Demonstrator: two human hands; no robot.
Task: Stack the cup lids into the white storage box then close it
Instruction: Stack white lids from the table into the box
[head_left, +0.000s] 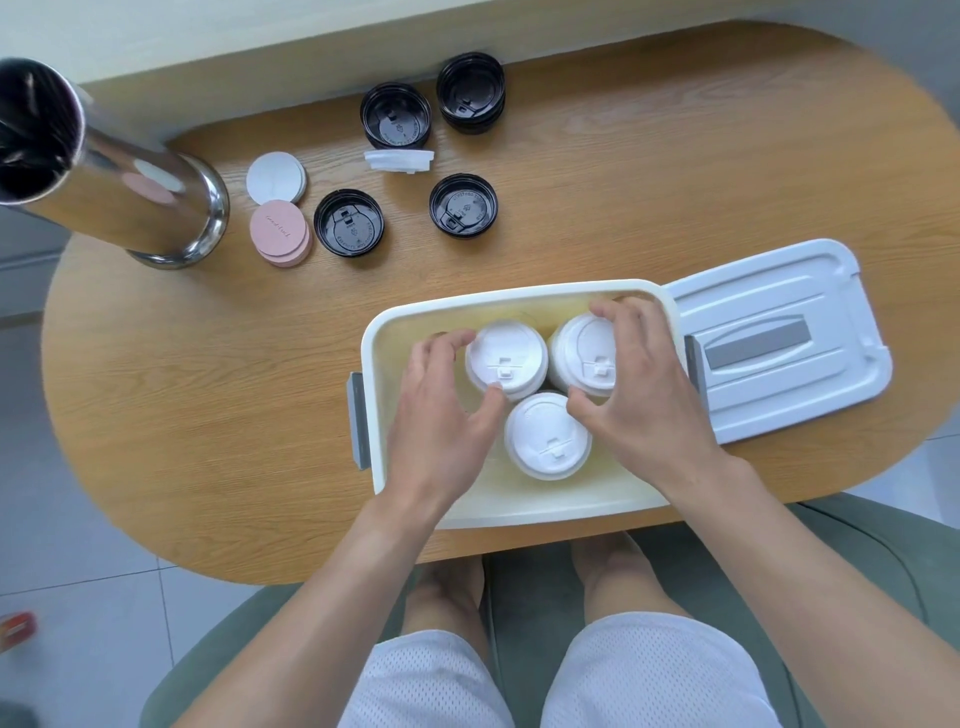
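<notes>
The white storage box (519, 296) stands open at the table's near edge with three stacks of white cup lids inside. My left hand (447, 410) grips the back-left white stack (511, 356) between fingers and thumb. My right hand (639, 379) grips the back-right white stack (582, 353) the same way. A third white stack (548, 436) sits in front, between my hands. The box's white cover (779, 332) lies flat on the table to the right. Black lid stacks (349, 222) (463, 205) (396, 115) (471, 92) and one loose white lid (399, 159) lie farther back.
A tall shiny metal cylinder (119, 176) stands at the back left. Beside it lie a white round stack (275, 177) and a pink round stack (280, 232). The oval wooden table (208, 389) has bare surface left of the box. My knees are under the near edge.
</notes>
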